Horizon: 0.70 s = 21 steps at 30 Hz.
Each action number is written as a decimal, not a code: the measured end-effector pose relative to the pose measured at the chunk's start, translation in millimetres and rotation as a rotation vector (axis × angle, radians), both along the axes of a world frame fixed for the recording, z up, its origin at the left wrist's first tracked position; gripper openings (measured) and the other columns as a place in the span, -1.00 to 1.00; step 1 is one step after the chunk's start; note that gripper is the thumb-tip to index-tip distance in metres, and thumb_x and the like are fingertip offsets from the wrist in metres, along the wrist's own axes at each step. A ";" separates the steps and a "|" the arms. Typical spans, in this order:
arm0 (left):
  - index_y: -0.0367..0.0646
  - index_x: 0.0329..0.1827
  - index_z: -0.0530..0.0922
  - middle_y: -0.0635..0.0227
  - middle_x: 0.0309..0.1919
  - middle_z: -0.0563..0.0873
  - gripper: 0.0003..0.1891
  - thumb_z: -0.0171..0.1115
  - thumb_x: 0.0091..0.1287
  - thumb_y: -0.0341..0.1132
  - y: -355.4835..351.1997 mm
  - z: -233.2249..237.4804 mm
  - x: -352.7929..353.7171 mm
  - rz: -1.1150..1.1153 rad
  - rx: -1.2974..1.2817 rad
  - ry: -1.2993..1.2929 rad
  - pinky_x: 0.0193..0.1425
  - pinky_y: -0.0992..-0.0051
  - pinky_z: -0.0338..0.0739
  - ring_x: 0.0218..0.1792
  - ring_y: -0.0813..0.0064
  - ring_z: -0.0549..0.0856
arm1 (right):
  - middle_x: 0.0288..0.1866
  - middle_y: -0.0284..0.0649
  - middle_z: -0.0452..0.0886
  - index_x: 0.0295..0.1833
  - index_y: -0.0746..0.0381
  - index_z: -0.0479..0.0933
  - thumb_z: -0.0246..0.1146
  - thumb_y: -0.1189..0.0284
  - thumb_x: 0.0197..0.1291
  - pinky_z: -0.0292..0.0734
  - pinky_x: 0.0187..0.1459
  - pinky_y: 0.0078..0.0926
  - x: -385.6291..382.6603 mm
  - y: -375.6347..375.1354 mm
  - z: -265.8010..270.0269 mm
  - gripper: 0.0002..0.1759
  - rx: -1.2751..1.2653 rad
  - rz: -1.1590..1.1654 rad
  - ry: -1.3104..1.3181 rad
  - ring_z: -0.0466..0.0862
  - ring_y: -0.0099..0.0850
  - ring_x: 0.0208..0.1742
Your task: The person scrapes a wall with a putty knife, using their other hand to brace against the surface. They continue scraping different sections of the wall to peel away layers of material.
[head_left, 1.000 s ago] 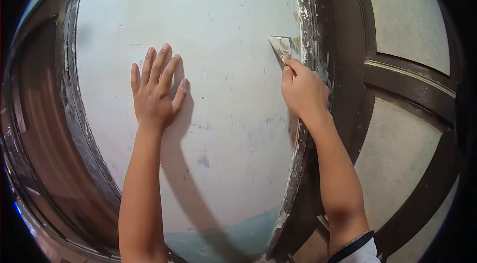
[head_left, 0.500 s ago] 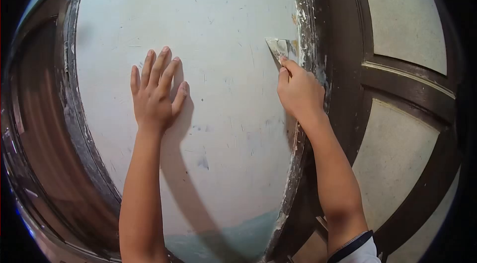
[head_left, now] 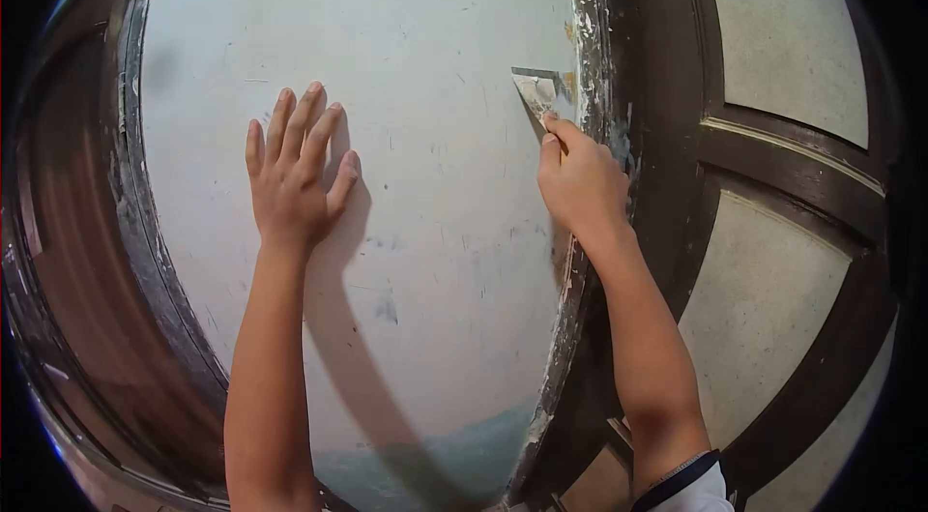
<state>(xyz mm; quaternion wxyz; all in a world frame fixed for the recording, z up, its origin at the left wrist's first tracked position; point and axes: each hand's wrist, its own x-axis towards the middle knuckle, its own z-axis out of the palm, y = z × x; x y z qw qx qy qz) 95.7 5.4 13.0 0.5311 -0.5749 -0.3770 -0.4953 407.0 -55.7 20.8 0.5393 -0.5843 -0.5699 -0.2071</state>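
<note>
The handle of the flat, whitish-smeared metal scraper [head_left: 537,91] is mostly hidden inside the bare right hand [head_left: 584,181], and the palm of the bare left hand [head_left: 290,181] faces away, out of sight. The bottom edge cuts off the left forearm [head_left: 269,367] and the white sleeve with dark trim [head_left: 703,490], while the small dark marks on the pale painted wall [head_left: 445,203] are too fine to tell as scratches or stains.

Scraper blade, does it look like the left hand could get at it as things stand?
Probably yes: the left hand is spread open, and only pale wall shows between it and the scraper blade. The right hand grips just below, leaving the blade's left edge uncovered.
</note>
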 end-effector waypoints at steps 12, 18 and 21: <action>0.22 0.55 0.54 0.50 0.68 0.43 -0.45 0.24 0.48 -0.07 -0.2 -1.4 -2.4 -0.013 0.001 0.008 0.80 0.00 -0.05 0.73 0.27 0.28 | -0.12 0.11 0.82 0.41 0.05 0.65 0.00 0.24 0.54 0.61 0.14 0.17 -4.3 -4.0 5.4 -0.51 -0.031 -0.031 -0.049 0.80 0.19 -0.01; 0.21 0.53 0.56 0.49 0.66 0.46 -0.46 0.25 0.48 -0.07 -0.4 -1.8 -1.1 -0.015 -0.010 -0.004 0.80 0.00 -0.05 0.72 0.27 0.29 | -0.10 0.10 0.83 0.40 0.01 0.67 0.02 0.21 0.54 0.61 0.15 0.17 1.8 -0.7 2.8 -0.52 0.001 0.004 -0.019 0.79 0.19 0.01; 0.18 0.51 0.58 0.47 0.65 0.48 -0.47 0.26 0.47 -0.08 -2.9 -1.2 -0.8 -0.045 0.006 0.007 0.78 -0.02 -0.01 0.72 0.26 0.30 | -0.09 0.10 0.83 0.39 -0.02 0.68 0.04 0.19 0.54 0.62 0.16 0.14 10.6 -3.0 -1.5 -0.53 0.030 0.021 0.008 0.79 0.19 0.04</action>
